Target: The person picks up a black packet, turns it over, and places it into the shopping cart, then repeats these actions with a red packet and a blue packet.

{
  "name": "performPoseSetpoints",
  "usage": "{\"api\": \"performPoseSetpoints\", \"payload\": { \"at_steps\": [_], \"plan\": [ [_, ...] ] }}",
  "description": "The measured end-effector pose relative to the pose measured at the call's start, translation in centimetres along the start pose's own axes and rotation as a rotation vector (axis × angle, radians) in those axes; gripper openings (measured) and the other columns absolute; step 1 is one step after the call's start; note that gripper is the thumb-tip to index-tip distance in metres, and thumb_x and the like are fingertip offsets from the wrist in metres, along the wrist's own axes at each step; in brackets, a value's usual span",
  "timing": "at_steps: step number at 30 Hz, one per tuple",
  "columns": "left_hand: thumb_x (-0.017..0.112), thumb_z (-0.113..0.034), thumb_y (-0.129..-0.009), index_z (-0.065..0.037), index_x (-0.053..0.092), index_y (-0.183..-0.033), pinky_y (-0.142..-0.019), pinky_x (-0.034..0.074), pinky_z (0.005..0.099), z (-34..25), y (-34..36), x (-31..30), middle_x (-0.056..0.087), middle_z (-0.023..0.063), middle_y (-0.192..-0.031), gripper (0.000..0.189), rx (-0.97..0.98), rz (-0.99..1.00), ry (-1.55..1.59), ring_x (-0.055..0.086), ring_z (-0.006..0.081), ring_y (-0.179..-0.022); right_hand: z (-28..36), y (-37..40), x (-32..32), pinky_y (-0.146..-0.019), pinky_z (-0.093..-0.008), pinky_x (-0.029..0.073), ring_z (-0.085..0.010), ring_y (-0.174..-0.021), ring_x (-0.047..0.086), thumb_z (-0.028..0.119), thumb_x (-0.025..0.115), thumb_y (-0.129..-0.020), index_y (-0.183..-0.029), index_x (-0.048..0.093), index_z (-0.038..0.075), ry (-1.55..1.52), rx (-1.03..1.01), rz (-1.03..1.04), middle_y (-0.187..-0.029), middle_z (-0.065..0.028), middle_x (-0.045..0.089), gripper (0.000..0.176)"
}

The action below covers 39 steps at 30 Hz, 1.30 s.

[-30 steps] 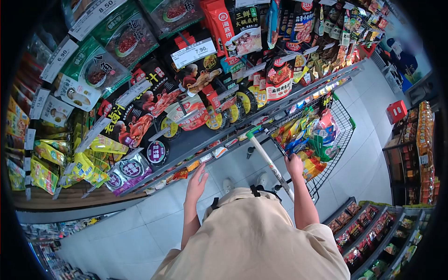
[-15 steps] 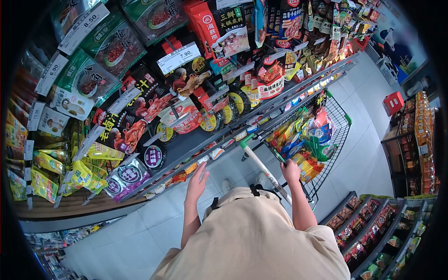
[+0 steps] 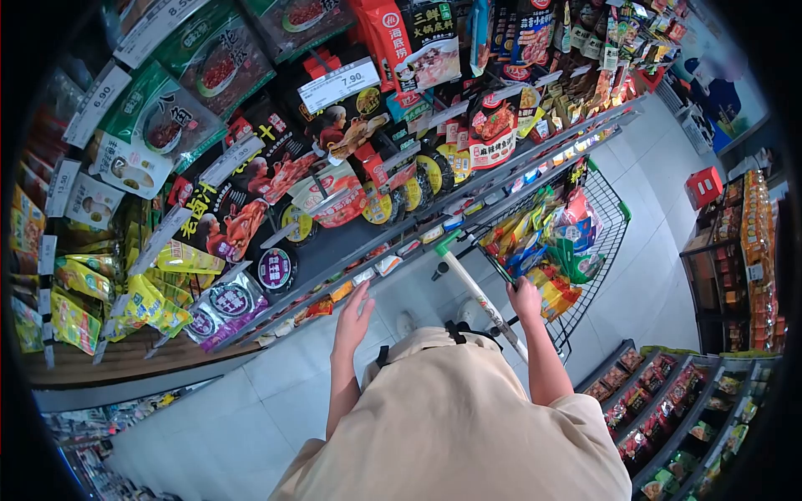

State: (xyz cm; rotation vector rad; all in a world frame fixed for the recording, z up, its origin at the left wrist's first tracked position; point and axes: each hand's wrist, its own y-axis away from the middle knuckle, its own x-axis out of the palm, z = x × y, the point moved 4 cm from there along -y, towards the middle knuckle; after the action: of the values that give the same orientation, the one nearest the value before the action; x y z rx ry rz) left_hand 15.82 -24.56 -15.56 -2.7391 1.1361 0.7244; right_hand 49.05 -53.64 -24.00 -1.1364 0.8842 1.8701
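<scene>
Steel cart (image 3: 616, 219), loaded, probably heavy: I am gripping its stiff handle (image 3: 469, 282), right hand (image 3: 525, 299) wrapped closed, left hand (image 3: 354, 316) hanging open-fingered nearby.

Right hand (image 3: 525, 299) covers part of the cart handle (image 3: 472, 286), its fingertips tucked out of sight; shelf-edge labels (image 3: 388, 265) just above the left hand (image 3: 354, 314) too small to read.
</scene>
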Motion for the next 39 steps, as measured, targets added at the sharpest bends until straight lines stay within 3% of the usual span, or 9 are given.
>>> {"api": "performPoseSetpoints", "payload": {
  "at_steps": [2,3,6,9,13,17,19,22,39],
  "plan": [
    [0.059,-0.021,-0.1,-0.008,0.049,-0.144,-0.102,0.045,0.0352,0.5,0.4,-0.7,0.052,0.015,-0.145,0.048,-0.036,0.007,0.004,0.062,0.0257,-0.117,0.4,0.1,0.2,-0.085,-0.0505,0.052,-0.0413,-0.103,0.063,0.031,0.069,-0.086,-0.106,0.061,0.003,0.093,0.05,0.086,-0.11,-0.0241,0.064,0.036],
    [0.059,-0.021,-0.1,-0.008,0.049,-0.144,-0.102,0.045,0.0352,0.8,0.4,-1.0,0.052,0.015,-0.145,0.048,-0.037,0.003,0.01,0.062,0.0257,-0.117,1.2,0.7,-0.2,-0.085,-0.0505,0.052,-0.0413,-0.103,0.063,0.031,0.069,-0.086,-0.106,0.061,0.003,0.1,0.046,0.085,-0.11,-0.0241,0.064,0.036],
    [0.059,-0.021,-0.1,-0.008,0.048,-0.145,-0.102,0.045,0.0354,2.4,1.2,-2.7,0.052,0.0154,-0.146,0.048,-0.072,-0.004,0.057,0.061,0.0254,-0.118,6.6,3.8,-1.8,-0.108,-0.0471,0.037,-0.0379,-0.125,0.048,0.027,0.071,-0.082,-0.139,0.045,0.002,0.296,-0.228,-0.301,-0.129,-0.0219,0.053,0.068],
    [0.059,-0.022,-0.1,-0.008,0.048,-0.145,-0.102,0.045,0.0353,3.8,1.5,-4.1,0.051,0.016,-0.146,0.049,-0.094,0.002,0.038,0.061,0.0257,-0.119,9.9,6.0,0.4,-0.107,-0.0462,0.038,-0.0371,-0.122,0.051,0.024,0.07,-0.082,-0.138,0.046,0.0,-0.02,-0.279,-0.175,-0.127,-0.0212,0.055,0.065],
    [0.059,-0.024,-0.1,-0.008,0.048,-0.145,-0.103,0.045,0.0355,4.9,1.5,-6.0,0.051,0.0155,-0.146,0.05,-0.068,0.043,-0.002,0.06,0.0261,-0.121,12.1,8.3,2.6,-0.102,-0.0457,0.043,-0.0355,-0.116,0.055,0.021,0.07,-0.083,-0.137,0.047,0.002,0.135,-0.245,-0.199,-0.123,-0.0183,0.058,0.062],
    [0.059,-0.025,-0.1,-0.007,0.048,-0.145,-0.103,0.044,0.0355,5.7,1.2,-7.8,0.051,0.014,-0.147,0.049,-0.065,0.078,-0.009,0.06,0.0262,-0.121,10.1,6.4,3.4,-0.069,-0.0481,0.055,-0.0369,-0.082,0.069,0.025,0.067,-0.084,-0.127,0.055,0.01,0.107,-0.083,-0.086,-0.101,-0.0174,0.069,0.046],
    [0.057,-0.023,-0.101,-0.007,0.048,-0.145,-0.102,0.045,0.0343,6.3,1.2,-8.5,0.052,0.0141,-0.146,0.048,-0.042,0.095,-0.036,0.061,0.0248,-0.121,9.0,5.3,3.5,-0.067,-0.0497,0.055,-0.039,-0.076,0.069,0.027,0.069,-0.082,-0.11,0.062,0.01,0.185,0.022,0.03,-0.084,-0.0182,0.07,0.033],
    [0.056,-0.02,-0.102,-0.006,0.048,-0.145,-0.101,0.046,0.0331,6.1,0.6,-9.1,0.053,0.0143,-0.145,0.046,-0.012,0.107,-0.069,0.061,0.0235,-0.12,9.0,5.5,3.4,-0.072,-0.0489,0.055,-0.0388,-0.081,0.069,0.026,0.067,-0.082,-0.102,0.063,0.01,0.202,0.039,0.034,-0.083,-0.0169,0.071,0.026],
    [0.058,-0.025,-0.1,-0.006,0.048,-0.145,-0.102,0.045,0.0359,8.7,2.4,-10.1,0.052,0.0152,-0.146,0.049,-0.044,0.106,0.011,0.06,0.0269,-0.121,8.3,7.4,2.9,-0.073,-0.0488,0.055,-0.0378,-0.082,0.069,0.028,0.069,-0.08,-0.094,0.064,0.009,0.177,0.051,-0.004,-0.082,-0.0184,0.071,0.024]
  ]
}}
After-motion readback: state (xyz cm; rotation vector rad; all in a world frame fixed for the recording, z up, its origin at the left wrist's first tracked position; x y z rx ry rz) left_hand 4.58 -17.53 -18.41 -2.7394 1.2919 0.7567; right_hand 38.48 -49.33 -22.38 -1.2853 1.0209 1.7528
